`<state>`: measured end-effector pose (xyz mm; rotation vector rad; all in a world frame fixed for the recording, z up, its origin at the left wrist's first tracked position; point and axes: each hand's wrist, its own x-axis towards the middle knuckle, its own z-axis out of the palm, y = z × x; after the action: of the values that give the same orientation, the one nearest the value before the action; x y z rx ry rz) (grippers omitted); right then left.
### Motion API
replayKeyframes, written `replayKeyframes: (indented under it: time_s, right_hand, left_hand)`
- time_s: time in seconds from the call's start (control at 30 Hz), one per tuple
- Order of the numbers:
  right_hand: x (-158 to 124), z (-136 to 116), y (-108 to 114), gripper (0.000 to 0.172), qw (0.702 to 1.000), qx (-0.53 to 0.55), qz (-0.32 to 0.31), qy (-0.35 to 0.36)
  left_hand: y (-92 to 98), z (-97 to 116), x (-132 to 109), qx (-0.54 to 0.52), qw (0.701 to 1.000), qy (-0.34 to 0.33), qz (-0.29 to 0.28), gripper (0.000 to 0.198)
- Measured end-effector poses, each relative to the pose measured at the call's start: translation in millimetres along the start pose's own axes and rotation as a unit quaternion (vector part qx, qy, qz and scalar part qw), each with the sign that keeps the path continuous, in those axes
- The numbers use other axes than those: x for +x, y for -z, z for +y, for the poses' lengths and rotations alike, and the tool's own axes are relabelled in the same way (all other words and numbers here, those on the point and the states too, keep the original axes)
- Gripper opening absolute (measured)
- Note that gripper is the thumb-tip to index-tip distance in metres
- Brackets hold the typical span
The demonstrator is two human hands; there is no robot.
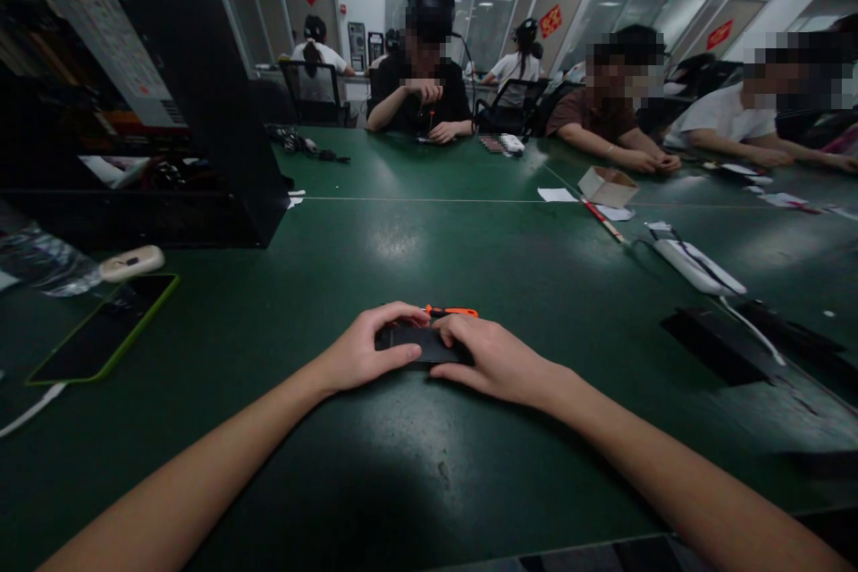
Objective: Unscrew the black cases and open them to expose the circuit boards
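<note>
Screwdriver is lying behind a flat black device, which the left hand and right hand are grasping at opposite ends, inward from the bench front edge. Toward its left, an open computer case is holding a power supply, label unreadable; toward its right, a cardboard box is standing.
</note>
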<state>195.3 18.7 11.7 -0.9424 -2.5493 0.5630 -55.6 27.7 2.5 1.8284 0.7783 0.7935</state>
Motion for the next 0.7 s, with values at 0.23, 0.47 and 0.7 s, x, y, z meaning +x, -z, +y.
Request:
replayKeyframes:
  time_s: [0.23,0.47,0.7]
  right_hand:
    - [-4,46,4,0.034,0.989,-0.042,0.133,-0.053]
    - [4,57,-7,0.023,0.993,0.003,0.099,-0.072]
    - [5,58,-11,0.032,0.938,0.197,0.233,-0.166]
  left_hand:
    - [-7.4,5,-2,0.127,0.992,-0.021,0.0,0.043]
    - [-10.4,7,-1,0.157,0.987,0.012,0.009,0.039]
    - [-11.3,10,-2,0.171,0.985,0.004,0.017,0.036]
